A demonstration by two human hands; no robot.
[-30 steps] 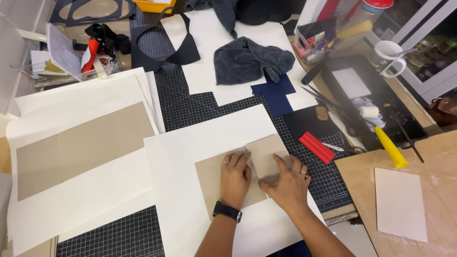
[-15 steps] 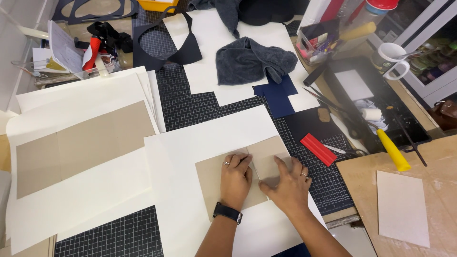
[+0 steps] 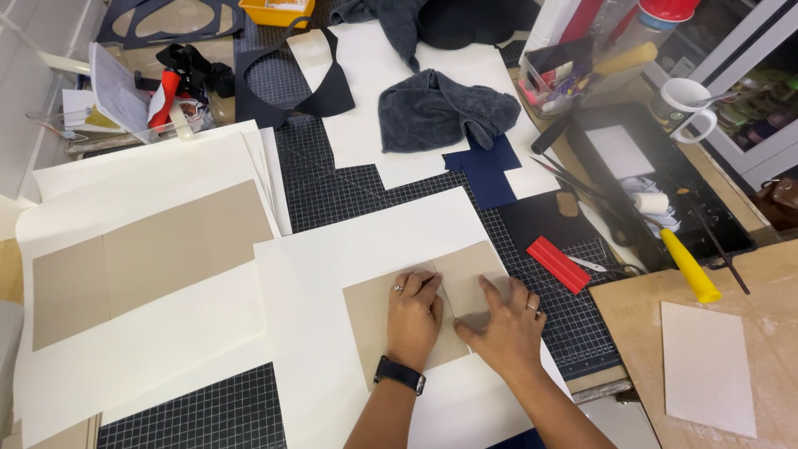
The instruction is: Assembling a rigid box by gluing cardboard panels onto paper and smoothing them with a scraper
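Lower centre: left hand (image 3: pixel 413 320) and right hand (image 3: pixel 504 328) pressed flat, fingers spread, gripping nothing, on tan card (image 3: pixel 391 312) over white sheet (image 3: pixel 366 241).

Our left hand (image 3: pixel 413 320) and right hand (image 3: pixel 503 328) hide the middle of the tan card (image 3: pixel 391 312). Near us, the white sheet (image 3: pixel 332 274) runs off the bottom edge.

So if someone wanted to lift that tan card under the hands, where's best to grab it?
Probably by the bare near-left corner of the tan card, coming from the left. It lies flat on the white sheet, and the left hand and right hand press on its right part.
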